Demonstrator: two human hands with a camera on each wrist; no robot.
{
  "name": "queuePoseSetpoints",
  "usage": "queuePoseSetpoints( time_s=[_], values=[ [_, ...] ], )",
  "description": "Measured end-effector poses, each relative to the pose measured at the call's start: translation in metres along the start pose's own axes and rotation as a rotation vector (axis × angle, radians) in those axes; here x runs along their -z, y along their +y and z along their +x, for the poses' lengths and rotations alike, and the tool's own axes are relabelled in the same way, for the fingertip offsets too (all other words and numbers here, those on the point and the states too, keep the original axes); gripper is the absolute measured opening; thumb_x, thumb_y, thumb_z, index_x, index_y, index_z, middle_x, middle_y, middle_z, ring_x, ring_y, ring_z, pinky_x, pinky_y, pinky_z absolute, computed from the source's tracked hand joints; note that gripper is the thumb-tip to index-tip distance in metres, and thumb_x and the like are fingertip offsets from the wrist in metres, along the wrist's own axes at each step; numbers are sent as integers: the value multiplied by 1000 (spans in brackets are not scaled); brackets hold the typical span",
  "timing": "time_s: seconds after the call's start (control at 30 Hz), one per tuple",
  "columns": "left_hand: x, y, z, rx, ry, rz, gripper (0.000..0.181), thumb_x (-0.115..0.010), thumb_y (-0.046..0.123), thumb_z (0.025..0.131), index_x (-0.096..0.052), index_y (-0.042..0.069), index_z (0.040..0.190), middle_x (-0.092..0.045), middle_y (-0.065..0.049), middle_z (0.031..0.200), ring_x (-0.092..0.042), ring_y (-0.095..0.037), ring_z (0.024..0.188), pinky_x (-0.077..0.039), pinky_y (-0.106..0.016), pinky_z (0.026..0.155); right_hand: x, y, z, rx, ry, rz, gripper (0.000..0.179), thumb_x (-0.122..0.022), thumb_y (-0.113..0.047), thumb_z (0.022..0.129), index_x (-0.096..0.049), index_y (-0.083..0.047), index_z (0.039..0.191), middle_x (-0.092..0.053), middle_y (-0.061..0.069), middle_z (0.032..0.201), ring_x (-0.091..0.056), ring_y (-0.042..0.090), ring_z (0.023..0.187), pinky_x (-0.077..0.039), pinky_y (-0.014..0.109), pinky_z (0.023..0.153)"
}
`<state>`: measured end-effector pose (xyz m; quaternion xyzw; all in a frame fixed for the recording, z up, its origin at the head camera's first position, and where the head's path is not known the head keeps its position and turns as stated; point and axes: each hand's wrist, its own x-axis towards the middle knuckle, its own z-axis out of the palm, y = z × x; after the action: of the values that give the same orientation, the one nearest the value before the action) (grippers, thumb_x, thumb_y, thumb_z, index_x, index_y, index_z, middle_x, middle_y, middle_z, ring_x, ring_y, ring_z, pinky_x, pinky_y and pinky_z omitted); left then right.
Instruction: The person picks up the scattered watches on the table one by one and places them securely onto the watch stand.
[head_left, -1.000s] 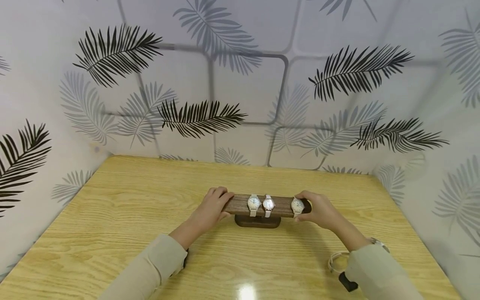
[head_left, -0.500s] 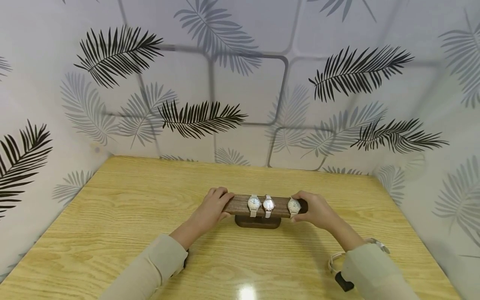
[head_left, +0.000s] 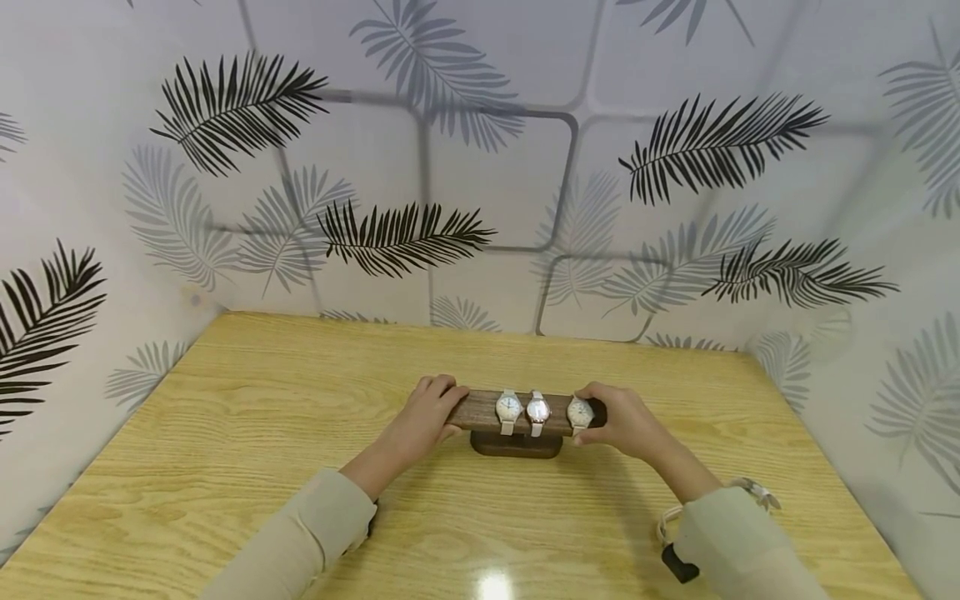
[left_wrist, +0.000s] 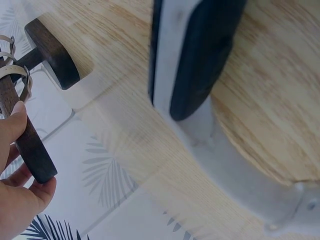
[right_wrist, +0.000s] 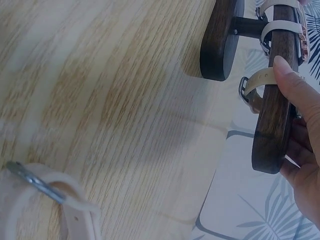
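Watch (head_left: 580,413) with a round pale face and cream strap sits toward the right end of a dark brown wooden bar (head_left: 477,412), lower centre of the head view, and the right grip (head_left: 624,423) pinches it! To its left, a round pale-strapped watch (head_left: 508,408) and a white-strapped rose-gold watch (head_left: 538,410) sit side by side; the left grip (head_left: 426,417) clasps the bar's left end.

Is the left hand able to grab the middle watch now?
Probably not straight away: the left hand holds the wooden bar by one end, and another watch sits between that hand and the middle watch.
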<state>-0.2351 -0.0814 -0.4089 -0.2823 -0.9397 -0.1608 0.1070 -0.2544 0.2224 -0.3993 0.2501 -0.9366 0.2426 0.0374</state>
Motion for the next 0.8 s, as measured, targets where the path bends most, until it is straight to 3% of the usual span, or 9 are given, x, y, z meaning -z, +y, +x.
queuePoseSetpoints(
  time_s=[0.2, 0.5, 0.8],
  values=[
    [0, 0, 0, -5, 2, 5, 49, -67, 20, 84, -51, 2, 126, -49, -17, 121, -47, -34, 113, -43, -46, 95, -3, -3, 2, -5, -5, -10, 58, -84, -20, 65, -60, 3, 113, -66, 16, 105, -62, 20, 86, -51, 30, 69],
    [0, 0, 0, 0, -5, 5, 49, -67, 20, 84, -50, 2, 126, -49, -16, 122, -46, -33, 113, -42, -45, 96, -5, -9, 4, -6, -6, -10, 60, -83, -23, 66, -60, 3, 115, -64, 18, 112, -62, 32, 101, -52, 44, 83],
    [0, 0, 0, -2, 1, 13, 49, -67, 20, 84, -50, 2, 127, -49, -16, 122, -46, -33, 113, -43, -45, 96, -9, -9, 5, -12, 15, 0, 59, -83, -23, 66, -60, 4, 113, -64, 19, 113, -61, 34, 103, -51, 45, 86]
  ],
)
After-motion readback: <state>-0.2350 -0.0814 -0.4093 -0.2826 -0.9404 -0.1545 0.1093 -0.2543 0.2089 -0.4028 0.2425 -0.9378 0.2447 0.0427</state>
